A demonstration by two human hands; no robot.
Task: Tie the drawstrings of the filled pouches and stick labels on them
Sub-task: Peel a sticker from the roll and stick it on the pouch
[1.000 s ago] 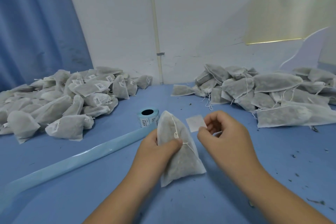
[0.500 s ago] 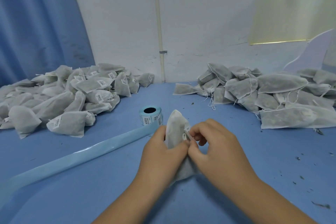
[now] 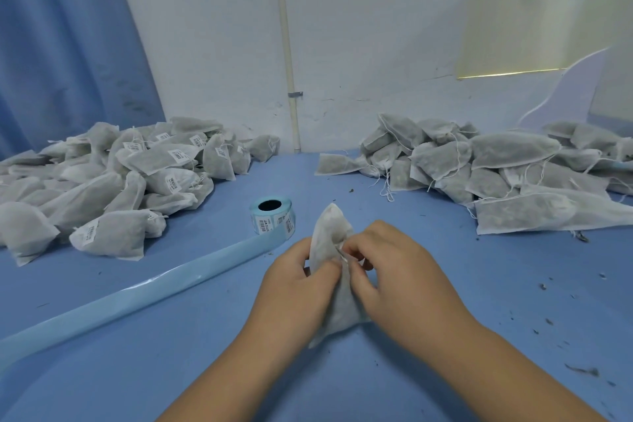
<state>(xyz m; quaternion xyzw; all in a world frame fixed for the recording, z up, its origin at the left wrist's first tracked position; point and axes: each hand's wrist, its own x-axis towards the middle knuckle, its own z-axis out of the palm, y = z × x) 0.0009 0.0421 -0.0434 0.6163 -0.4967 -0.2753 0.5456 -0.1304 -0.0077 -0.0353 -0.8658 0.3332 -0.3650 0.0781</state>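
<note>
Where a second ago the right hand held a loose label clear of the pouch, its grip now pinches the pouch's upper face, the label hidden beneath. The left hand keeps its grip clenched round the pouch, upright on the near counter by the label roll. Sticking looks nearly done.

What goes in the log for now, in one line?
left hand: grips pouch | right hand: pinches pouch | roll: on table
</note>
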